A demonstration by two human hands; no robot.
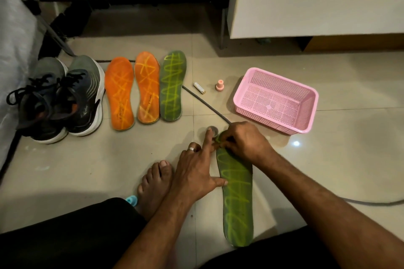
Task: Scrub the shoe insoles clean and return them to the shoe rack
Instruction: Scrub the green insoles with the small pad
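A green insole [237, 199] with yellow-green zigzag marks lies lengthwise on the tiled floor in front of me. My left hand [196, 170] lies flat beside it, thumb touching its left edge and index finger stretched toward its far tip. My right hand [242, 141] has curled fingers bunched at the insole's far tip; what they hold is hidden. Further back lie two orange insoles [119, 94] [147, 87] and a second green insole [172, 85] side by side.
A pair of dark running shoes [63, 98] stands at the left. A pink perforated basket [276, 99] sits at the right, with a battery [199, 88] and a small pink cap [220, 85] near it. A grey cable [205, 105] crosses the floor. My bare foot [154, 185] rests beside my left hand.
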